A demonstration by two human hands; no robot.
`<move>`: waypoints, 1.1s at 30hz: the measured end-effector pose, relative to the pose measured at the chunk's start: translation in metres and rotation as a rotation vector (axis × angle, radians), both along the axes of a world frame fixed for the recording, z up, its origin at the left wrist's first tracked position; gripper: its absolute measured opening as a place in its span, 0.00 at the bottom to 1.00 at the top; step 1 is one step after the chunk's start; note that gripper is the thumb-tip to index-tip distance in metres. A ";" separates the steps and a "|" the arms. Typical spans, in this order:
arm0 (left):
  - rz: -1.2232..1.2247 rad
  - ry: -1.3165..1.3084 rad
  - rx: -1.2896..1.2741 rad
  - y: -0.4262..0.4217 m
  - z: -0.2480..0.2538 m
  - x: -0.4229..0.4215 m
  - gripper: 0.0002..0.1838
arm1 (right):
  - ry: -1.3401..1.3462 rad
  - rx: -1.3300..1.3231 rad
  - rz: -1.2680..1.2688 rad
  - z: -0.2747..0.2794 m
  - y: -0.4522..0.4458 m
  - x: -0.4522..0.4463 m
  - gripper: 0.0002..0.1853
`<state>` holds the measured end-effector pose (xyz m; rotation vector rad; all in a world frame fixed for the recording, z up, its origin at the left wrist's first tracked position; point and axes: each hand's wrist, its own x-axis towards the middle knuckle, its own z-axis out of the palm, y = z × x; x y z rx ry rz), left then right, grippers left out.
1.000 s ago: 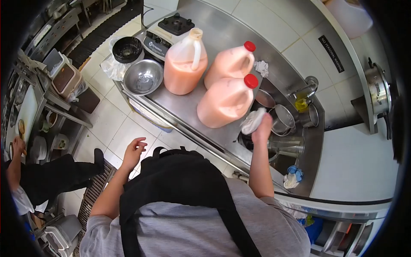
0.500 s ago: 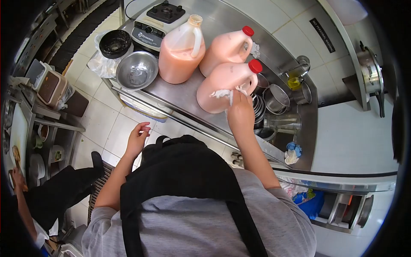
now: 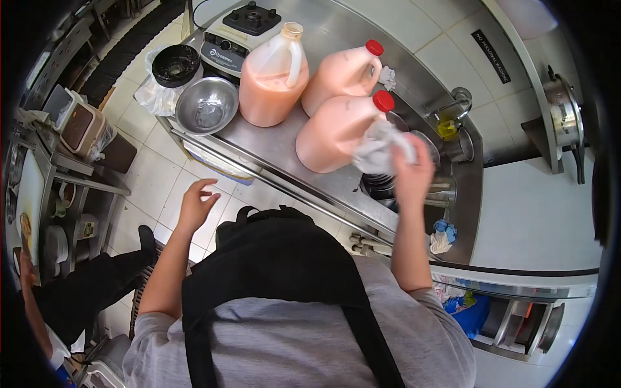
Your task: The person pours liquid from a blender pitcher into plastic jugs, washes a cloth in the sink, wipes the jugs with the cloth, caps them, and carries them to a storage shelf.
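My right hand (image 3: 414, 169) is closed on a white cloth (image 3: 378, 147), which hangs against or just in front of the handle side of the nearest jug (image 3: 325, 134). That jug holds pink liquid and has a red cap. Behind it stands a second red-capped jug (image 3: 336, 76) with the same pink liquid. To the left is an uncapped jug (image 3: 266, 94), its orange-pink liquid lower. All three stand upright on the steel counter (image 3: 275, 145). My left hand (image 3: 197, 205) hovers off the counter's front edge, fingers curled loosely apart, holding nothing.
A steel bowl (image 3: 207, 107), a black round container (image 3: 175, 66) and a blender base (image 3: 242, 32) stand left of the jugs. Right is a sink with pots (image 3: 459, 143) below a faucet (image 3: 460, 97). Another person's leg (image 3: 90, 284) and hand (image 3: 26, 268) are at lower left.
My right hand has moved right, off the nearest jug's side, drawing the cloth with it; more of the cloth now shows. My left hand has shifted slightly left.
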<state>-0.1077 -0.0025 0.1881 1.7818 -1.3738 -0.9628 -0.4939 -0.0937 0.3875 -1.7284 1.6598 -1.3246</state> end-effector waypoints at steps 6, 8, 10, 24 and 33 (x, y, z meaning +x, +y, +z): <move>-0.191 0.127 -0.211 -0.025 0.048 -0.069 0.18 | 0.820 -0.269 0.123 -0.057 0.007 0.050 0.20; -0.245 0.157 -0.223 -0.032 0.071 -0.094 0.13 | 0.841 -0.268 0.175 -0.060 0.015 0.036 0.18; -0.292 0.211 -0.156 -0.045 0.087 -0.121 0.08 | 0.790 -0.204 0.564 -0.073 0.011 -0.007 0.19; -0.277 0.264 -0.519 -0.125 0.125 -0.292 0.20 | 0.241 -0.654 0.470 -0.026 -0.077 -0.023 0.16; -0.177 0.138 -0.549 -0.102 0.130 -0.249 0.16 | -0.401 -0.349 0.504 -0.031 -0.096 -0.014 0.14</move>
